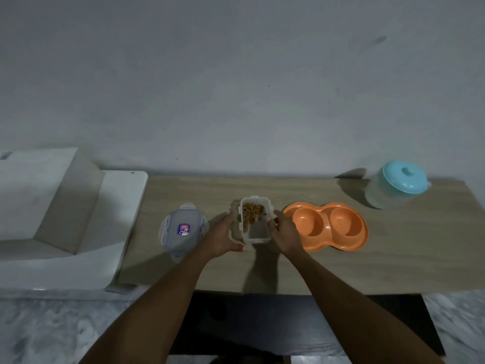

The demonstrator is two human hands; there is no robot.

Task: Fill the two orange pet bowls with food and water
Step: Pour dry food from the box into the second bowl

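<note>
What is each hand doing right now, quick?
Left hand: holding the clear rectangular plastic container of brown kibble.
Right hand: holding the same container.

Pale grey wall (236, 74) behind a light wood-grain bench (393, 258). A white stepped unit (52, 206) adjoins the bench's left end. Marbled grey floor (52, 332) below. Dim lighting.

A light wooden table (393, 264) is set against a pale grey wall (236, 88), on which a dark smudge (379, 40) is seen at the far right. A white stepped block (65, 206) is placed at the table's left end. Marbled floor (52, 327) is seen nearest.
</note>
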